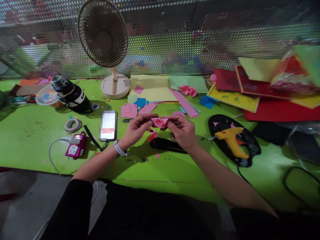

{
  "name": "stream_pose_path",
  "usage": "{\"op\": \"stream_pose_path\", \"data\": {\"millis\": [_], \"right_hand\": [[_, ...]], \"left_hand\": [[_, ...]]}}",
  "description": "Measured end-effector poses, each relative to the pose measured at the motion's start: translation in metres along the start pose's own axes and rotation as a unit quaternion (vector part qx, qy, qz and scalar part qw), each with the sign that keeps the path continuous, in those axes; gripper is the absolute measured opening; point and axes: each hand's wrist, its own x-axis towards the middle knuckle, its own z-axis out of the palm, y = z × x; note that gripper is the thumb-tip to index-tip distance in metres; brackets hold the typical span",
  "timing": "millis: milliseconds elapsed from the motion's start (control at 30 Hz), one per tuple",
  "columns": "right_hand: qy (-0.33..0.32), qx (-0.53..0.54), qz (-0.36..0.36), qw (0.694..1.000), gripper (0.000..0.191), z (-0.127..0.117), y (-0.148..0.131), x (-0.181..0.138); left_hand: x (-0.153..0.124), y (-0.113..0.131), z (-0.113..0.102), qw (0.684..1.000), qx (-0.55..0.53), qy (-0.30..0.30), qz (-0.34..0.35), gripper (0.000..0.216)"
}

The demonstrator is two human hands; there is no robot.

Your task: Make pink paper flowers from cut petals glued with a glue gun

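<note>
Between my two hands is a folded pink paper piece [160, 122] with a curled middle, like a paper flower. My left hand [138, 128] pinches its left side, and my right hand [183, 130] grips its right side with thumb and fingers. Below them on the table lies a black stapler [168, 145], partly hidden by my right hand. Pink paper squares [129, 110] are piled just beyond my left hand, with a blue paper piece [141, 102] by them. Long pink strips [185, 103] lie beyond my right hand, near finished-looking pink paper curls [188, 90].
On the left are a phone [108, 125], a tape roll [73, 125], a magenta power adapter [75, 146] and a black bottle [71, 95]. A fan [115, 86] stands at the back. To the right, a yellow glue gun [232, 140] rests on a black tray [220, 121] near stacked coloured paper [275, 110].
</note>
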Motion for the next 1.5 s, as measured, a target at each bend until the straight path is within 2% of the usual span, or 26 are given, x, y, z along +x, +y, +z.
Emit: {"op": "stream_pose_path", "data": {"millis": [100, 200, 333, 433, 533, 667, 800, 967, 1133, 1300, 1400, 1500], "right_hand": [[0.001, -0.004, -0.01, 1.0, 0.013, 0.001, -0.001, -0.001], [0.009, -0.036, -0.038, 0.999, 0.013, 0.003, 0.0, -0.003], [0.004, -0.077, -0.069, 0.995, 0.016, 0.004, 0.002, -0.006], [-0.013, -0.082, -0.071, 0.994, 0.02, 0.004, -0.001, -0.006], [-0.022, -0.064, -0.062, 0.996, 0.028, 0.002, -0.005, -0.004], [0.017, -0.081, -0.064, 0.995, 0.026, 0.0, -0.01, -0.001], [0.04, -0.08, -0.072, 0.993, 0.023, 0.0, -0.009, 0.002], [0.031, -0.074, -0.086, 0.993, 0.02, 0.001, -0.008, 0.002], [-0.017, -0.027, -0.046, 0.998, 0.019, 0.001, -0.008, 0.0], [-0.051, -0.04, -0.033, 0.997, 0.021, -0.004, -0.004, 0.002], [-0.063, -0.084, -0.054, 0.993, 0.025, -0.008, -0.001, 0.005], [-0.076, -0.158, -0.114, 0.978, 0.027, -0.011, 0.0, 0.008]], "left_hand": [[-0.001, -0.002, 0.0, 0.999, 0.03, -0.014, 0.021, 0.027], [-0.002, -0.005, -0.001, 0.993, 0.108, -0.018, 0.052, 0.033], [0.0, -0.012, -0.004, 0.962, 0.236, -0.017, 0.138, 0.039], [0.003, -0.018, -0.009, 0.947, 0.265, -0.019, 0.182, 0.038], [0.006, -0.02, -0.013, 0.955, 0.242, -0.017, 0.171, 0.033], [0.007, -0.018, -0.013, 0.975, 0.192, -0.009, 0.114, 0.03], [0.006, -0.015, -0.011, 0.983, 0.156, -0.014, 0.1, 0.027], [0.006, -0.013, -0.01, 0.979, 0.168, -0.014, 0.113, 0.024], [0.005, -0.013, -0.01, 0.976, 0.173, -0.019, 0.133, 0.025], [0.007, -0.011, -0.013, 0.958, 0.231, -0.019, 0.166, 0.029], [0.009, -0.011, -0.017, 0.947, 0.258, -0.039, 0.186, 0.032], [0.011, -0.012, -0.019, 0.938, 0.276, -0.056, 0.202, 0.033]]}}
